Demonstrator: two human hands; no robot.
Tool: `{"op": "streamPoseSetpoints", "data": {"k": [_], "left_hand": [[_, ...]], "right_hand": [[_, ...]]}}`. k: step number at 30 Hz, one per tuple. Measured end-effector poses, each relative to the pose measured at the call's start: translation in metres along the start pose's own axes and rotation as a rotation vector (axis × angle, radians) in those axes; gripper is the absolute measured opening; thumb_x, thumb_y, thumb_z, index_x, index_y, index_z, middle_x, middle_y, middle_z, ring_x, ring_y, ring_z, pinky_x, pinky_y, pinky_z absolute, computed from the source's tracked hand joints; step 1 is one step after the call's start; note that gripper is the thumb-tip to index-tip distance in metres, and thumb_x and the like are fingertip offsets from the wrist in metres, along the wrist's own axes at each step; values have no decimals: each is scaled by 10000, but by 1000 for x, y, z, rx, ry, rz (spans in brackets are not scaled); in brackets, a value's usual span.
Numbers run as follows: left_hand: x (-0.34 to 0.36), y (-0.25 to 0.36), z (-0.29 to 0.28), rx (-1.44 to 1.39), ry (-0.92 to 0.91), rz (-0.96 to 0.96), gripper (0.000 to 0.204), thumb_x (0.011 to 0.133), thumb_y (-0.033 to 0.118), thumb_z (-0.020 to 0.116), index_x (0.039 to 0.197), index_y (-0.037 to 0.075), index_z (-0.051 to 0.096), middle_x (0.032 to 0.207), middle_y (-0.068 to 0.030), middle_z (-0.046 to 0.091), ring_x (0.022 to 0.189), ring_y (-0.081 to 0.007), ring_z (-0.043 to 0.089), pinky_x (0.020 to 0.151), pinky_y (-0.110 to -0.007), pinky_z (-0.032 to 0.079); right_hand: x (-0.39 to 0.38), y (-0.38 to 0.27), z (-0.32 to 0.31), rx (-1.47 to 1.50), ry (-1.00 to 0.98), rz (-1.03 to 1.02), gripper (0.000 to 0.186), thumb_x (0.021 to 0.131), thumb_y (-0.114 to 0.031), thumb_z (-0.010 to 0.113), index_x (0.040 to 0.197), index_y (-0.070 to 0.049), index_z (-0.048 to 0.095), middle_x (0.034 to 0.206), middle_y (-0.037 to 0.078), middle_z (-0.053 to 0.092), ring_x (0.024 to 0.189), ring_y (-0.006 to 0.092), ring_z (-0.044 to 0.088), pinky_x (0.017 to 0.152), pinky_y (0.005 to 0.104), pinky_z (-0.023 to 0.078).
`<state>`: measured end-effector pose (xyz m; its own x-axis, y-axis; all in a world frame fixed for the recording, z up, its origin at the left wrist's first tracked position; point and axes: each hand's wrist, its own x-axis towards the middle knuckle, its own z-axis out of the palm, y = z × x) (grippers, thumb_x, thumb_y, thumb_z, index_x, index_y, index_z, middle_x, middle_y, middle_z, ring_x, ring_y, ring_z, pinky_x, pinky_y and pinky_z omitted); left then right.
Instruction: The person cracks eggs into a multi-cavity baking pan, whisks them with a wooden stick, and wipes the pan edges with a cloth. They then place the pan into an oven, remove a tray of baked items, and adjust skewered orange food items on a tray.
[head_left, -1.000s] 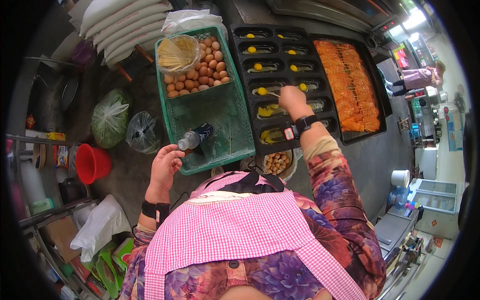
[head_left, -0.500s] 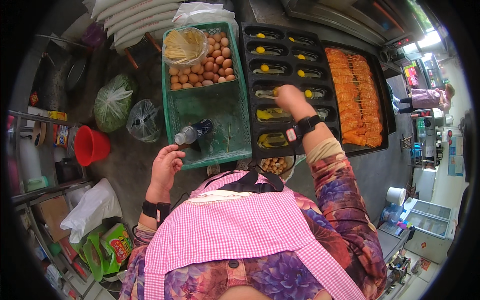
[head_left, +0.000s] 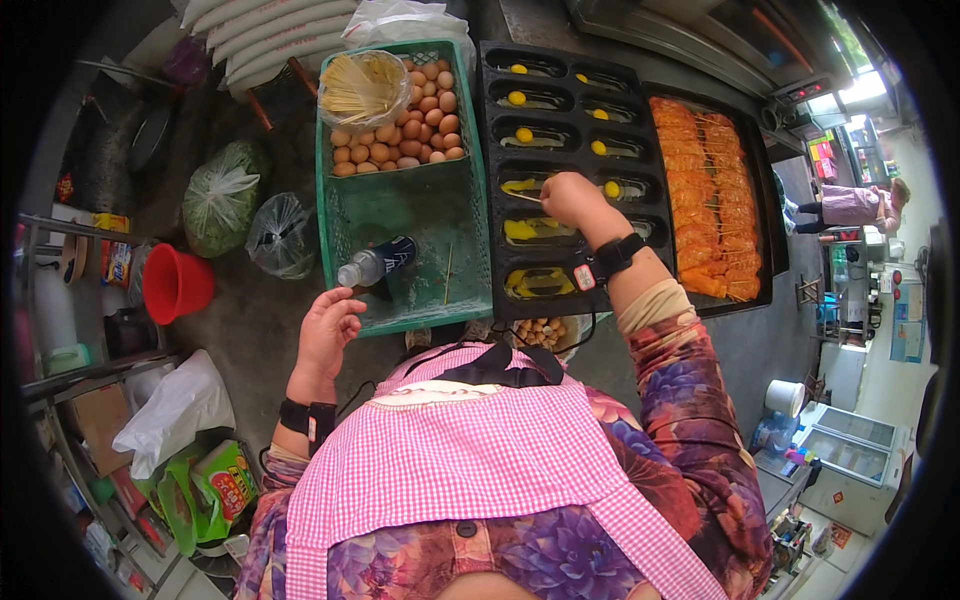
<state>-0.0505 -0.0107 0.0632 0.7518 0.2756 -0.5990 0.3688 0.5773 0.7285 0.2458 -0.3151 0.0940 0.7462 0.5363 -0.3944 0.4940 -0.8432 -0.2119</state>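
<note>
My right hand (head_left: 569, 199) is closed on a thin wooden stick (head_left: 522, 197), whose end is in a left-column cavity of the black mould tray (head_left: 566, 165), among smeared yolk (head_left: 521, 185). Other cavities hold whole or broken yolks in clear egg white. My left hand (head_left: 330, 322), fingers loosely curled and apart, hangs at the lower left rim of the green crate (head_left: 405, 320), holding nothing visible. In that crate, a plastic bottle (head_left: 365, 266) lies on its side below brown eggs (head_left: 420, 130) and a bag of sticks (head_left: 360, 90).
Right of the mould lies a tray of orange skewered food (head_left: 680, 180). Bags of greens (head_left: 220, 200), a red bucket (head_left: 175, 285), stacked white sacks (head_left: 260, 30) and shelving sit left. A basket of shells (head_left: 540, 333) is below the mould. A person (head_left: 850, 205) stands far right.
The yolk in the cavity under my right hand was whole and is now broken and smeared. The stick and hand shifted slightly; my left hand stays put. The view shifted a little.
</note>
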Motion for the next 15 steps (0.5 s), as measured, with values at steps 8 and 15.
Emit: {"op": "streamPoseSetpoints", "data": {"k": [8, 15], "left_hand": [[-5, -2, -5, 10, 58, 29, 199, 909, 69, 491, 1101, 24, 514, 863, -83, 647, 605, -92, 541, 542, -208, 422], [-15, -10, -10, -28, 112, 26, 201, 907, 70, 493, 1103, 30, 514, 863, -86, 647, 606, -96, 544, 545, -207, 430]], "right_hand": [[10, 30, -35, -33, 109, 101, 195, 750, -133, 572, 874, -110, 721, 918, 162, 669, 875, 340, 634, 779, 410, 515], [72, 27, -22, -106, 244, 284, 231, 766, -138, 559, 936, -81, 704, 946, 175, 664, 925, 341, 628, 815, 408, 501]]}}
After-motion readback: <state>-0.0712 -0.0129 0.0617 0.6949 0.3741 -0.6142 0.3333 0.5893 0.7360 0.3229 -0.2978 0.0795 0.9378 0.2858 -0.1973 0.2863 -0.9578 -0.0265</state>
